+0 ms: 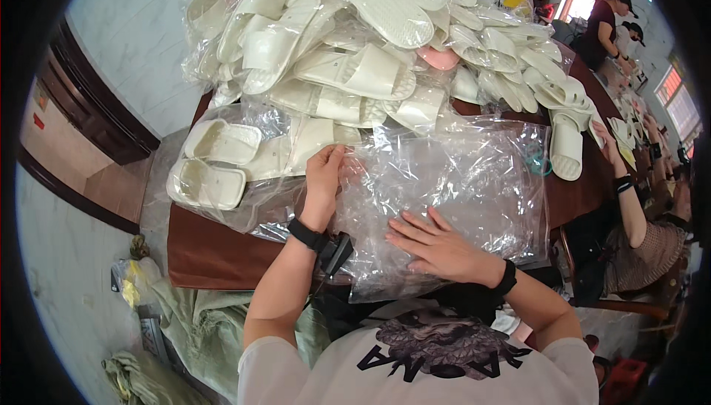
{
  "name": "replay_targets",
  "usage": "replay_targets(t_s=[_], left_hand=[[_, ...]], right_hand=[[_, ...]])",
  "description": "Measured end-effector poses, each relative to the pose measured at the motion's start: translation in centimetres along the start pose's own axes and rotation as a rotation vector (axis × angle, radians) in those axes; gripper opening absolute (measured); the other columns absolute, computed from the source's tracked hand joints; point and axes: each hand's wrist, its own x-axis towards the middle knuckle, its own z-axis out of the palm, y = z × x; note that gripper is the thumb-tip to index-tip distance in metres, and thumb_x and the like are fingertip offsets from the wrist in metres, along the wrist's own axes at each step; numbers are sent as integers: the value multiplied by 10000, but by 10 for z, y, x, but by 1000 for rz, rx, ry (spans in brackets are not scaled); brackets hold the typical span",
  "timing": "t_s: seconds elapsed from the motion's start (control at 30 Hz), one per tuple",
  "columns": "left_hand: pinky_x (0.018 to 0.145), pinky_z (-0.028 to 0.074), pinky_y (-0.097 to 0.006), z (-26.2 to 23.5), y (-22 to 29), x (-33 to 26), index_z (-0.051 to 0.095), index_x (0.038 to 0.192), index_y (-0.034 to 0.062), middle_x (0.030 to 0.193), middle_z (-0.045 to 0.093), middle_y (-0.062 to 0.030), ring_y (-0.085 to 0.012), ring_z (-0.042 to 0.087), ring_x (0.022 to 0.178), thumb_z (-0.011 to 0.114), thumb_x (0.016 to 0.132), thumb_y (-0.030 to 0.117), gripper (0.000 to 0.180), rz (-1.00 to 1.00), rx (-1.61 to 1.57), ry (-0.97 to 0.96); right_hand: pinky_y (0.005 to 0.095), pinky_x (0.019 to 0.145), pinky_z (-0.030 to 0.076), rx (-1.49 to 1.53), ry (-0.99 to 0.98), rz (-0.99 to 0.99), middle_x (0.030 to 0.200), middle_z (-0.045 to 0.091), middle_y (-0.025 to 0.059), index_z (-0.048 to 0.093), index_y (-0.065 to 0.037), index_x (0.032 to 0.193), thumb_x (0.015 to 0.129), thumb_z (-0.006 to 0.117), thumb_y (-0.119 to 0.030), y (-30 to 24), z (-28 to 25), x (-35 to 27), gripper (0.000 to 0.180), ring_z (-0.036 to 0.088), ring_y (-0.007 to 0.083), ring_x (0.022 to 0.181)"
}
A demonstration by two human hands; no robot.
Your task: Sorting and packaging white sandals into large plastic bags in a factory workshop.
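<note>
Clear plastic bags (pixel 474 183) lie flat in a stack at the table's front edge, overhanging it a little. My left hand (pixel 324 171) is closed on the left edge of a plastic bag, thumb and fingers together. On the same stack my right hand (pixel 441 248) rests palm down, fingers stretched and slightly spread, holding nothing. Just left of my left hand, a pair of cream slippers (pixel 216 184) lies on clear wrapping. Beyond both hands rises a large heap of cream slippers (pixel 348 71), many in clear bags. Scissors with teal handles (pixel 539 162) show at the stack's right side.
The brown table (pixel 215 246) carries everything. A pink slipper (pixel 438 57) sits within the heap. To the right, a co-worker's arm (pixel 626 201) reaches onto the table beside a cream slipper (pixel 567 145). Green woven sacks (pixel 207 331) lie on the floor at left.
</note>
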Motion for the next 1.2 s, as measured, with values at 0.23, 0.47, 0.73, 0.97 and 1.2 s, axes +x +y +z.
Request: replay_targets(t_s=[0.23,0.47,0.73,0.97,1.2], left_hand=[[738,560,-300,-2,7,-11,577,1164,-54,967,691,-126,-207,699,863,499,1025,208,307,83,95,-47],[708,544,-279,4,29,-14,566,1201,-59,973,695,-120,-177,689,822,544,1015,306,410,-172,-353,-53],[736,539,-254,10,27,-24,526,1206,-3,986,685,-90,-116,656,860,596,977,116,268,85,-74,-194],[683,489,-246,20,33,-33,503,1187,-6,882,709,-99,-102,636,788,656,929,115,324,268,61,-120],[625,478,-282,25,36,-78,637,1015,-9,798,719,-100,-126,625,667,690,891,176,230,287,213,-73]], right_hand=[[541,1197,118,214,26,-200,1614,226,75,296,-201,1543,975,526,-348,-57,-40,15,631,205,277,1490],[564,1163,188,328,-19,-94,1582,276,140,315,-158,1531,979,521,-424,-45,-28,31,646,238,335,1468],[404,1021,418,177,565,197,1321,556,176,551,-39,1305,906,643,-254,-6,-87,70,462,504,366,1245],[386,821,473,294,553,122,976,607,138,602,-22,1099,862,683,-189,34,-93,121,301,602,303,935],[334,716,471,299,599,70,836,624,112,611,-7,969,888,666,-204,0,-107,113,220,612,247,784]])
